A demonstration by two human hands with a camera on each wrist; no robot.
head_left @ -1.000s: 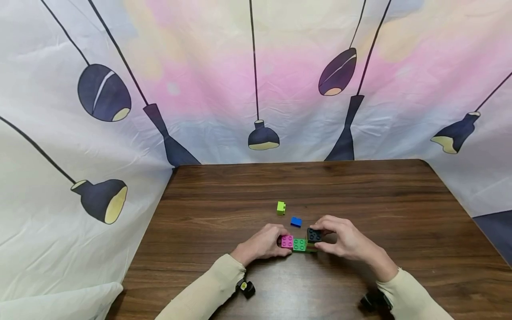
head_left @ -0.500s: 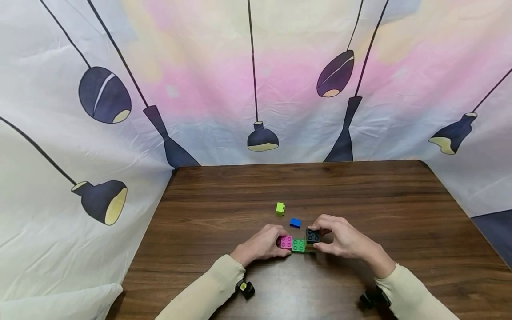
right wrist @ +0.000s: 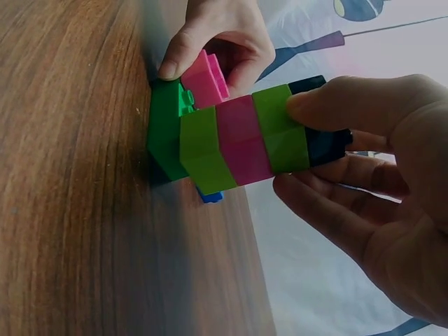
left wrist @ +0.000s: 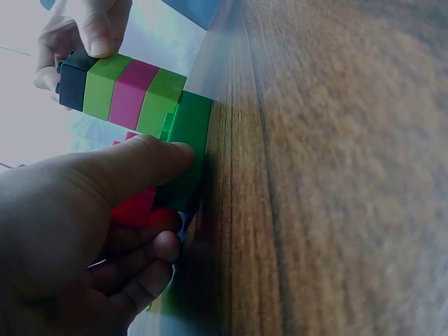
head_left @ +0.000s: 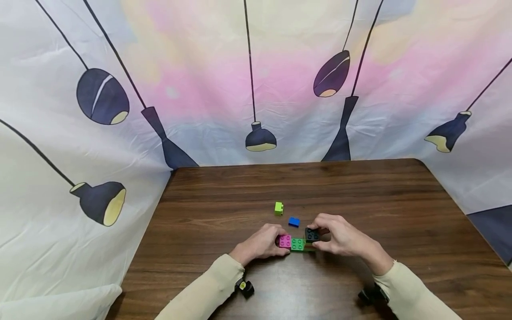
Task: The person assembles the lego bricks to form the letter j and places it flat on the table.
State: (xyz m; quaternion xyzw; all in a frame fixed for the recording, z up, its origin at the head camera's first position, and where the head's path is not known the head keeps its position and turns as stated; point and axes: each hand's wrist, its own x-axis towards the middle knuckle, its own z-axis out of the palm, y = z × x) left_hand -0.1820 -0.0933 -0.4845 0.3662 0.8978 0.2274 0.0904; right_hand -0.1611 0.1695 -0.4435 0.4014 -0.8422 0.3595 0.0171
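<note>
My left hand (head_left: 264,242) grips a pink toy brick (head_left: 285,241) and the long green brick (right wrist: 165,129) beneath it, which lies on the table. Bare green studs (head_left: 298,244) show to the right of the pink brick. At the green brick's right end stands a slightly tilted stack. From the bottom it has a lime brick (right wrist: 206,154), a magenta brick (right wrist: 243,140), another lime brick (right wrist: 280,143) and a black brick (head_left: 312,234) on top. My right hand (head_left: 340,235) holds this stack near its top, thumb on one side and fingers on the other.
A small blue brick (head_left: 294,222) lies just behind the green brick. Farther back, a loose lime brick (head_left: 278,208) rests on its side on the wooden table (head_left: 224,191). A cloth printed with lamps (head_left: 216,89) hangs behind the table.
The head view has shifted slightly. Both hands keep their hold on the bricks, with no clear movement.
</note>
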